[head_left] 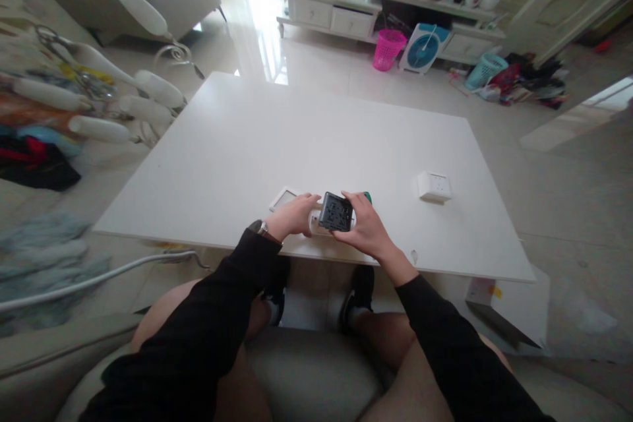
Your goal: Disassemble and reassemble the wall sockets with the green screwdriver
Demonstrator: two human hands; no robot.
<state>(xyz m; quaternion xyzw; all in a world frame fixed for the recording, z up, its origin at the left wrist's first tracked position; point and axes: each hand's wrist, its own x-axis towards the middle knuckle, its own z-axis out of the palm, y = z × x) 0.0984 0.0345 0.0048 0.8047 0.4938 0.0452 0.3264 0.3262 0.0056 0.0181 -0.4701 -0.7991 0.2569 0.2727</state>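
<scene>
My right hand (363, 223) is closed on a black square wall-socket module (336, 212), gripping it at its upper and lower right edges. The module is tilted, with its patterned dark side facing me. My left hand (295, 216), wearing a wristwatch, is closed round the left end of a white box (313, 221). That box sits low at the table's near edge and is mostly covered by the module and fingers. A white square frame (284, 199) lies left of my left hand. Something green (367, 197) shows behind my right fingers; its kind is hidden.
A white box with a socket face (435, 186) stands on the right of the white table (316, 138). A small thin piece (414, 255) lies near the front edge. Lamp arms (153, 89) stand at the left. A pink basket (388, 49) and blue fan (424, 48) are beyond.
</scene>
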